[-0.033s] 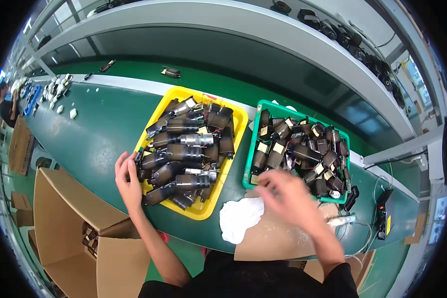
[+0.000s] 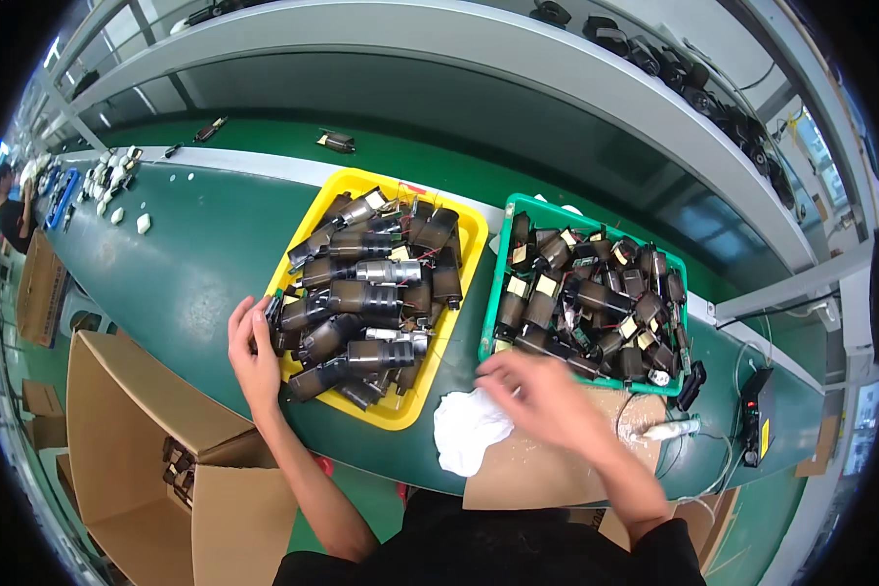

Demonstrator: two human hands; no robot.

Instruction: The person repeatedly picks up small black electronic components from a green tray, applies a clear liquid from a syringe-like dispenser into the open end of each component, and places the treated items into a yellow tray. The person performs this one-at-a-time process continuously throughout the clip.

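Observation:
A yellow tray point(image 2: 459, 256) on the green belt is piled with dark cylindrical motors point(image 2: 366, 298) with wires. My left hand point(image 2: 252, 354) lies against the tray's left rim, thumb over the edge beside a dark motor. To the right, a green tray point(image 2: 495, 278) holds several smaller dark parts with yellow labels point(image 2: 596, 298). My right hand point(image 2: 537, 396) is blurred just in front of the green tray's near edge, fingers stretched left above a crumpled white cloth point(image 2: 464, 430). I see nothing in it.
A brown cardboard sheet point(image 2: 527, 469) lies under the cloth. Open cardboard boxes point(image 2: 137, 430) stand at the lower left. A white tool with a cable point(image 2: 669, 428) and a small black box point(image 2: 755, 415) sit to the right. Small white parts point(image 2: 107, 181) lie far left.

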